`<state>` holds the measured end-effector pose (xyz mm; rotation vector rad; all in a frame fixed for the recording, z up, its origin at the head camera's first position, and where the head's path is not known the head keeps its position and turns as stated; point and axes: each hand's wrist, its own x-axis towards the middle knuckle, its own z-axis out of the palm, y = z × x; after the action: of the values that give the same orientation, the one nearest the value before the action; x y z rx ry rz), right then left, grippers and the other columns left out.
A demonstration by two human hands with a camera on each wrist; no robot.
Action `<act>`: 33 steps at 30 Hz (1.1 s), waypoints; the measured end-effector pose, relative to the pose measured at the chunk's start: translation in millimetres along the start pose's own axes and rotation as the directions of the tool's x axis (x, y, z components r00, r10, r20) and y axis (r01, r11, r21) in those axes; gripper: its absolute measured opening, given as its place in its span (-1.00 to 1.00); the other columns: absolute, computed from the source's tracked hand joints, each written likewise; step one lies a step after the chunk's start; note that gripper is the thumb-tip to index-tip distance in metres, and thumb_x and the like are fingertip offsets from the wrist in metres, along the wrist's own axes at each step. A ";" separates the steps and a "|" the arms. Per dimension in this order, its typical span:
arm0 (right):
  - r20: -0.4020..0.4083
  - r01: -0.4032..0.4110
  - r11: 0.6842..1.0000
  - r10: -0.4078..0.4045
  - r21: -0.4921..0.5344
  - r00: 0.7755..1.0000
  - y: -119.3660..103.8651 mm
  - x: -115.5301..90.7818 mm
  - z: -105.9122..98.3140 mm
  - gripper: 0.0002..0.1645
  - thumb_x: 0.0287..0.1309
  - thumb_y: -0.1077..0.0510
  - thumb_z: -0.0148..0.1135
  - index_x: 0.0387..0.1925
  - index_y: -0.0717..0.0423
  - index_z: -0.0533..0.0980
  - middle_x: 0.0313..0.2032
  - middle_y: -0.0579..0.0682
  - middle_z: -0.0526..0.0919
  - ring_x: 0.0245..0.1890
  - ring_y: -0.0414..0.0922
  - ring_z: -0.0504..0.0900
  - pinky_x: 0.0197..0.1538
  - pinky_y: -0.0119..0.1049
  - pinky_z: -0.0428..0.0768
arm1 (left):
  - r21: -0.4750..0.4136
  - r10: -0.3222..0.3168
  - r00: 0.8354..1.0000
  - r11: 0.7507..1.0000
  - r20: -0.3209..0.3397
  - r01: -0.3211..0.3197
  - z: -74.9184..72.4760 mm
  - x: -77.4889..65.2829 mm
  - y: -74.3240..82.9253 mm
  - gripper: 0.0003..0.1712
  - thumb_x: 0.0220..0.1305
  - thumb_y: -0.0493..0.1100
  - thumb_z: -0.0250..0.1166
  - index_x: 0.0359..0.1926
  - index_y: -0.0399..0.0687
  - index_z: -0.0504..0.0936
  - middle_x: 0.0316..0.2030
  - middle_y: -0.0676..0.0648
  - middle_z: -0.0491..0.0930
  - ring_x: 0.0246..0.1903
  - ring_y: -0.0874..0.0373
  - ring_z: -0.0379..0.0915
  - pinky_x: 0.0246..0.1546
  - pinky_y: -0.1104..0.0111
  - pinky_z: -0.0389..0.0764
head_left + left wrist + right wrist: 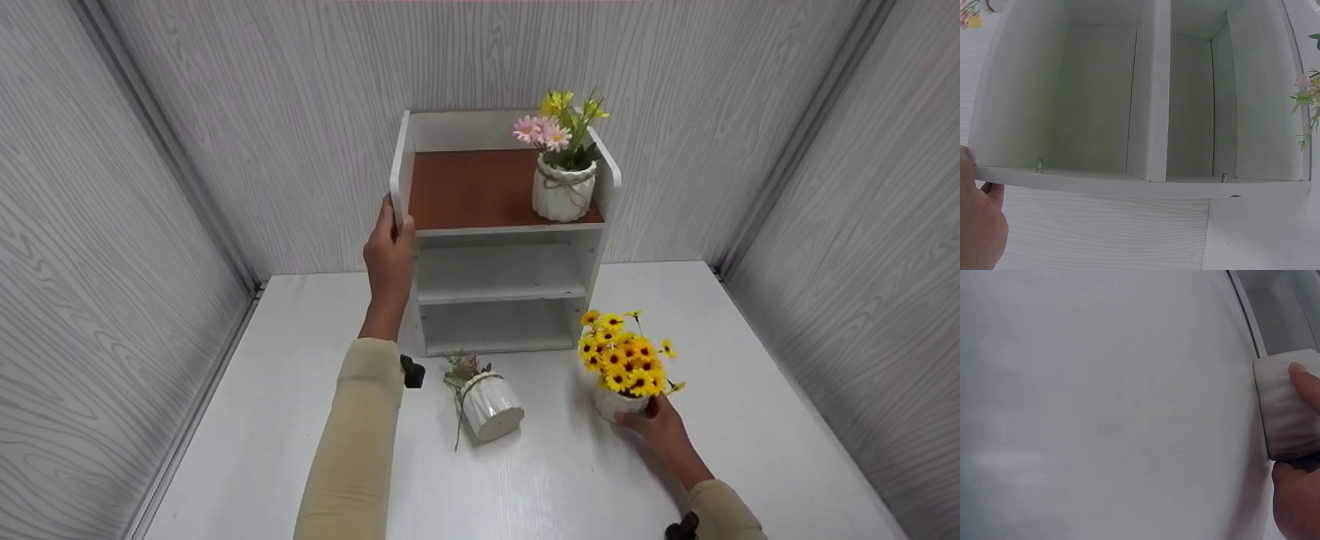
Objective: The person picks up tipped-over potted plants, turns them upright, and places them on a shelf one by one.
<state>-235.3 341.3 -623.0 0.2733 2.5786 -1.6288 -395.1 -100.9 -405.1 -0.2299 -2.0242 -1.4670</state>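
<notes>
A small white shelf unit (510,229) with a brown top board stands against the back wall. My left hand (390,259) grips its left side panel near the top, thumb on the front edge. In the left wrist view the shelf's compartments (1100,101) fill most of the frame. At the right, my right hand (664,431) holds a white pot (619,405) of yellow flowers (626,360) low over the table. Its thumb (1304,385) and fingers lie on opposite sides of the pot in the right wrist view.
On the shelf's top right stands a white pot (564,191) with pink and yellow flowers and a twine bow. Another white pot (491,409) lies tipped on the white table (555,487), its pinkish flowers toward the shelf. Grey wood-grain walls (262,112) enclose the table.
</notes>
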 end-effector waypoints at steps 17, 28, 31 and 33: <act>-0.031 0.026 0.998 -0.024 0.064 0.999 -4.8 -4.5 -2.7 0.31 0.13 -0.42 0.33 0.63 -0.03 -0.14 0.60 0.08 -0.05 0.60 0.10 -0.10 0.55 0.11 0.02 | 0.037 0.013 1.000 0.999 -0.013 -0.012 1.2 0.5 -0.5 -0.33 0.56 0.06 0.05 0.58 0.11 0.15 0.45 0.02 0.34 0.38 0.23 0.33 0.28 0.25 0.48; -0.039 0.017 0.994 -0.013 0.104 0.999 -7.8 -2.9 2.4 0.26 0.13 -0.39 0.35 0.62 -0.05 -0.08 0.59 0.00 0.03 0.60 0.02 -0.08 0.55 0.12 0.00 | 0.036 0.006 1.000 0.999 -0.018 -0.006 0.9 -0.7 0.5 -0.34 0.57 0.07 0.05 0.58 0.16 0.15 0.44 0.04 0.36 0.36 0.23 0.36 0.28 0.22 0.49; -0.051 0.015 0.993 -0.009 0.116 0.999 -7.9 -1.8 4.2 0.25 0.13 -0.37 0.37 0.62 -0.07 -0.07 0.58 -0.03 0.06 0.59 -0.02 -0.06 0.56 0.11 0.00 | 0.030 0.000 1.000 1.000 -0.013 0.000 0.8 -0.6 -0.4 -0.33 0.56 0.09 0.05 0.58 0.15 0.14 0.45 0.03 0.34 0.38 0.22 0.33 0.29 0.22 0.48; -0.063 0.022 0.991 -0.013 0.133 0.998 -7.6 -1.4 5.4 0.22 0.13 -0.34 0.39 0.61 -0.09 -0.04 0.56 -0.05 0.09 0.58 -0.04 -0.04 0.55 0.10 0.03 | 0.031 -0.002 1.000 1.000 -0.009 0.002 1.0 -0.3 -0.8 -0.32 0.56 0.10 0.05 0.58 0.13 0.13 0.45 0.02 0.34 0.38 0.21 0.33 0.29 0.21 0.48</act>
<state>-235.6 333.1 -618.3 0.3159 2.5260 -1.8319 -395.6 -100.2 -406.1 -0.2079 -2.0386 -1.4345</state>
